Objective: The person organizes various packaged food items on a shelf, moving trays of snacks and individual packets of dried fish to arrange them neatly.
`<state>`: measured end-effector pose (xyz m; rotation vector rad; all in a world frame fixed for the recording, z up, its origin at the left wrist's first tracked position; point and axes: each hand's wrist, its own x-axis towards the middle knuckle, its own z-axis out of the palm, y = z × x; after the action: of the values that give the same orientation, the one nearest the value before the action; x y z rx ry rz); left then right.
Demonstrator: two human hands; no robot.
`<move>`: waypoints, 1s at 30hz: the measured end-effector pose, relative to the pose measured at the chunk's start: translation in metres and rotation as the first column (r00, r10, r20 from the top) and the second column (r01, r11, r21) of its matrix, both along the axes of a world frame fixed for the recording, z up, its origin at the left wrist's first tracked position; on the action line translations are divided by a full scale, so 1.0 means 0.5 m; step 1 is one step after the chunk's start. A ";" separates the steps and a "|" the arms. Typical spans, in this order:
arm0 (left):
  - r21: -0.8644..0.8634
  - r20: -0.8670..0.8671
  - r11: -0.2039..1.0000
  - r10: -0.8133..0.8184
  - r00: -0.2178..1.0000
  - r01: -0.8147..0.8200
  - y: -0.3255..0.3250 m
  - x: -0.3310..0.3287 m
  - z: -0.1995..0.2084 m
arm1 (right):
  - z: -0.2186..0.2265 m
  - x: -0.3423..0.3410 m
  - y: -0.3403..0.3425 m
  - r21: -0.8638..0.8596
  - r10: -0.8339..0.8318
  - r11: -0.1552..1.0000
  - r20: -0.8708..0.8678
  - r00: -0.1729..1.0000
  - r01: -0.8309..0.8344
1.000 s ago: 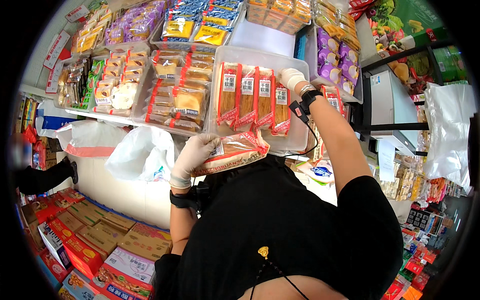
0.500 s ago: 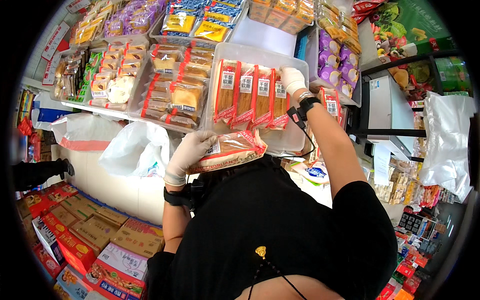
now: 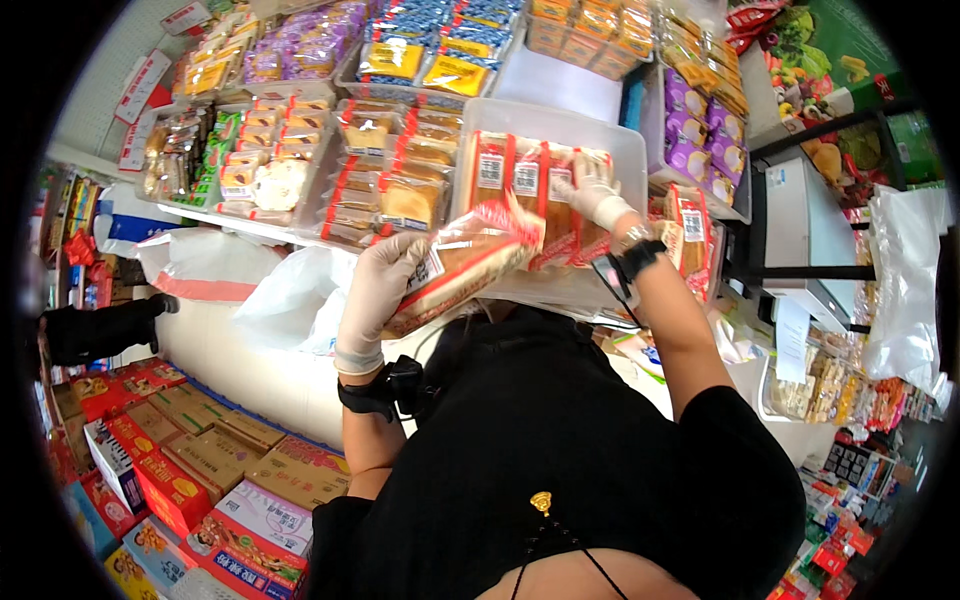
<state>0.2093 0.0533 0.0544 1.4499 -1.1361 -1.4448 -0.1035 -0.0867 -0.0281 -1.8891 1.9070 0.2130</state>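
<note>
My gloved left hand (image 3: 380, 295) is closed on the end of a long bread pack (image 3: 470, 262) with clear film and red-and-cream printing. The pack is tilted, its far end raised over the near edge of a clear plastic bin (image 3: 625, 150). Inside the bin, similar bread packs (image 3: 525, 190) stand side by side in a row. My gloved right hand (image 3: 598, 198) lies over the right part of that row, fingers stretched out and touching the packs; its fingertips are partly hard to make out.
Bins of wrapped buns (image 3: 400, 195), purple packs (image 3: 700, 130) and blue-and-yellow packs (image 3: 430, 50) surround the bin. White plastic bags (image 3: 300, 295) hang at the shelf's front. Cardboard cartons (image 3: 210, 460) are stacked lower left. A person's dark-clothed leg (image 3: 100, 330) shows at far left.
The bread pack in my left hand has come up and tilted, its far end now overlapping the bin. My right hand has shifted down over the row. The whole view has shifted slightly.
</note>
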 end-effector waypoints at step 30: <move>-0.230 -0.655 0.906 0.125 0.745 -0.354 -0.068 -0.128 0.061 | 0.209 0.122 0.139 0.511 -0.358 0.859 0.581 -0.731 -0.014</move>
<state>0.1454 0.0195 0.0851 0.7321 -0.6843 -1.3103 -0.0425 -0.0172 0.0763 -0.2549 0.4350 -1.2274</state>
